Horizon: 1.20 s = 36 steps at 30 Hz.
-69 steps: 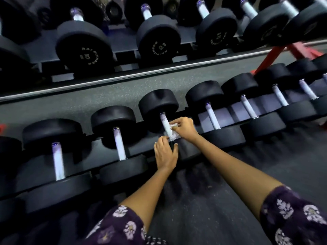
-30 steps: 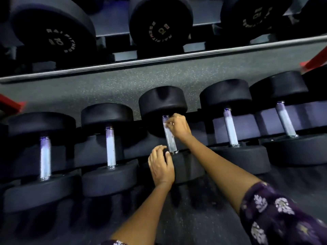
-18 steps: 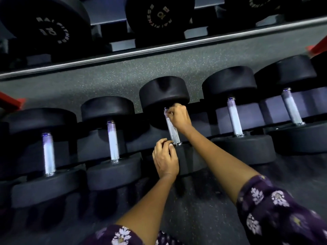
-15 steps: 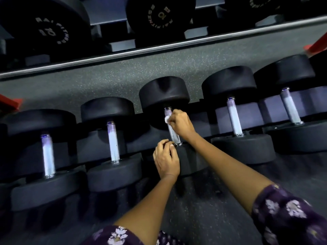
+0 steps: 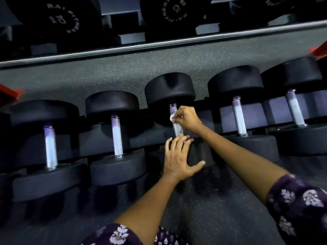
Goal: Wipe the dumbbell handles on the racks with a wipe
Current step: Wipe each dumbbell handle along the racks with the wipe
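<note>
A row of black dumbbells with silver handles lies on the lower rack. At the middle dumbbell, my right hand (image 5: pixel 187 118) grips a small white wipe (image 5: pixel 172 118) around the upper part of the silver handle (image 5: pixel 177 129). My left hand (image 5: pixel 179 159) rests on that dumbbell's near black head (image 5: pixel 199 155), fingers spread over its top edge and thumb out to the right. The far head (image 5: pixel 169 88) sits above the hands.
Neighbouring dumbbells lie left (image 5: pixel 116 137) and right (image 5: pixel 238 117) of the middle one. An upper rack rail (image 5: pixel 159 44) carries larger black dumbbells (image 5: pixel 63 18). Red frame parts (image 5: pixel 10 93) show at both sides. Speckled dark floor lies below.
My right hand with the wipe has slid a little down the handle from its top end. My left hand has spread wider over the near head, thumb moving out to the right.
</note>
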Motion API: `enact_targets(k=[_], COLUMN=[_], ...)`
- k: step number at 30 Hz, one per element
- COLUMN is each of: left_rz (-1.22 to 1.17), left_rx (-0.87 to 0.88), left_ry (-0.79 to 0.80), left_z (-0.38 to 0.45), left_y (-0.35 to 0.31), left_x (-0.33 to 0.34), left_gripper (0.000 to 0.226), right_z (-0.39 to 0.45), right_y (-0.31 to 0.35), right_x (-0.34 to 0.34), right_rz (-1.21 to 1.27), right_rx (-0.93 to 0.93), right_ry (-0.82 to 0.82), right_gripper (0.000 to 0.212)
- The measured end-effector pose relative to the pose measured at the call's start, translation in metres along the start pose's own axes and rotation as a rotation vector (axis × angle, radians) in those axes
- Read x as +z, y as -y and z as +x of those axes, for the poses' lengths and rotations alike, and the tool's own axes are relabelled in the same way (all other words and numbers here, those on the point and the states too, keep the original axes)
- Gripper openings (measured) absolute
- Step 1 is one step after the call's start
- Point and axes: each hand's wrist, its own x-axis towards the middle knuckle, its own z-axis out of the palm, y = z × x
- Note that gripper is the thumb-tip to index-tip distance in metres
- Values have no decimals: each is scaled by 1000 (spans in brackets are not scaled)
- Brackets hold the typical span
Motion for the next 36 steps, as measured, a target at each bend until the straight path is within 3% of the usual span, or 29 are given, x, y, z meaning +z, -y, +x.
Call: enact_targets(k=[4, 8, 14, 18, 24, 28, 34, 36], left_rz=[-26, -38, 47, 101, 124, 50, 19, 23], left_rx=[-56, -86, -178, -105, -33, -4, 4, 4], left_ry=[-30, -16, 38, 31, 114, 57, -1, 8], left_z=[-1, 1, -21, -22, -16, -17, -17, -16], left_y=[-2, -1, -17, -12, -3, 2, 1, 1], left_x=[0, -6, -4, -1, -7, -5, -2, -3], left_gripper=[46, 41, 57, 62, 65, 63, 63, 63], right_z=[11, -4, 1, -16, 7, -8, 9, -5], right_y=[2, -5, 3, 0, 9, 0, 8, 3], right_x=[-2, -3, -3, 8, 2, 2, 4, 12], right_rz=[75, 49, 65, -59, -96, -145, -16, -32], right_rx=[93, 95, 167, 32, 89, 30, 104, 49], right_ry=[-99, 9, -84, -18, -87, 34, -146, -107], right_gripper=[13, 11, 12, 12, 9, 11, 8, 6])
